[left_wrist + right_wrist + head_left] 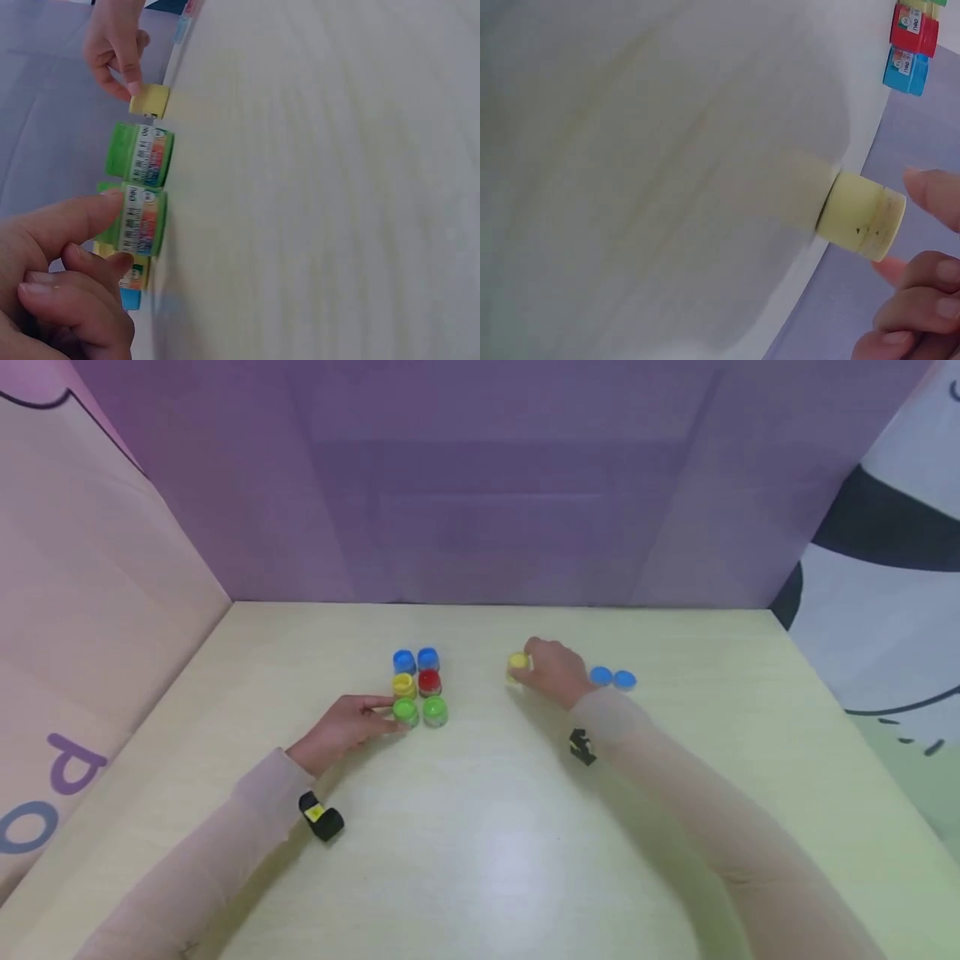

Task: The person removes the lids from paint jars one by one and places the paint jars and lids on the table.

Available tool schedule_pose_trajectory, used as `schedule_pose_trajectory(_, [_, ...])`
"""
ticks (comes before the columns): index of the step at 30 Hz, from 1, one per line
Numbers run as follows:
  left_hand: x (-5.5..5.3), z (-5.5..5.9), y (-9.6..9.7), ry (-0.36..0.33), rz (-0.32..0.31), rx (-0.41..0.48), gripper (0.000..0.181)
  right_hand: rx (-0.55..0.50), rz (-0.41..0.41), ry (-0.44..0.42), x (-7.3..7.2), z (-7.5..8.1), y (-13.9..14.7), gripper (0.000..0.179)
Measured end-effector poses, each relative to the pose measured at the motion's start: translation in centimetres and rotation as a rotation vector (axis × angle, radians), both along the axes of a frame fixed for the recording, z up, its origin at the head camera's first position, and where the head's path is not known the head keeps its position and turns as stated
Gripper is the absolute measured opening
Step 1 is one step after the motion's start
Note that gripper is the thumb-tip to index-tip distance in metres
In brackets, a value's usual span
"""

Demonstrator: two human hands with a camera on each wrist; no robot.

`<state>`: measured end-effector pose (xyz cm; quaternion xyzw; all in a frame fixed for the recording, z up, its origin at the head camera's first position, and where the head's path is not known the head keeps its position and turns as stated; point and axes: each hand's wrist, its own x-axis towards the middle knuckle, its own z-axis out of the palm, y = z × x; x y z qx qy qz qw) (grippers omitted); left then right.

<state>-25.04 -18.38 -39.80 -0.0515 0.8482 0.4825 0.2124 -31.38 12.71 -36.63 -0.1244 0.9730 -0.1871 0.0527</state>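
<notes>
In the head view my left hand [347,727] is at a small paint jar with a green lid [406,712], its thumb in front and its index finger behind. The left wrist view shows the hand's fingertip against that jar [141,221]. A second green jar [435,711] stands just to the right. My right hand [553,668] has its thumb and index finger around a yellow jar [518,662], which rests on the table; in the right wrist view the upper fingertip lies very near the yellow jar [860,216], and exact contact cannot be told.
Behind the green jars stand a yellow jar [403,686], a red jar [430,682] and two blue jars [427,659]. Two flat blue discs [612,677], like lids, lie right of my right hand. A purple wall [495,527] closes the table's back.
</notes>
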Motion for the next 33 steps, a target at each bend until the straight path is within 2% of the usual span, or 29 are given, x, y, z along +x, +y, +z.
schedule_pose_trajectory(4, [0.3,1.0,-0.2,0.031,-0.022,-0.008,0.054,0.009,-0.023,0.013,-0.3,-0.3,-0.2,0.037])
schedule_pose_trajectory(8, [0.6,2.2,-0.2,0.079,-0.026,-0.018,0.05,0.004,-0.03,0.016,-0.6,-0.4,-0.2,0.029])
schedule_pose_trajectory(11, [0.6,2.9,0.1,0.089,-0.018,-0.014,0.049,0.009,-0.033,0.009,-0.7,-0.4,-0.1,0.027])
schedule_pose_trajectory(15, [0.7,3.4,0.5,0.115,-0.013,-0.004,0.046,0.007,-0.031,-0.001,-0.7,-0.3,0.3,0.026])
schedule_pose_trajectory(20, [1.0,3.7,1.4,0.189,-0.004,0.006,0.04,-0.009,-0.005,0.012,-0.4,-0.2,1.0,0.031])
schedule_pose_trajectory(27, [1.5,4.1,2.9,0.23,-0.044,0.033,0.034,-0.033,0.062,0.015,1.4,0.2,1.9,0.041])
schedule_pose_trajectory(33, [1.9,4.1,4.6,0.176,-0.086,0.099,0.033,-0.02,0.14,-0.001,3.8,0.2,2.4,0.038])
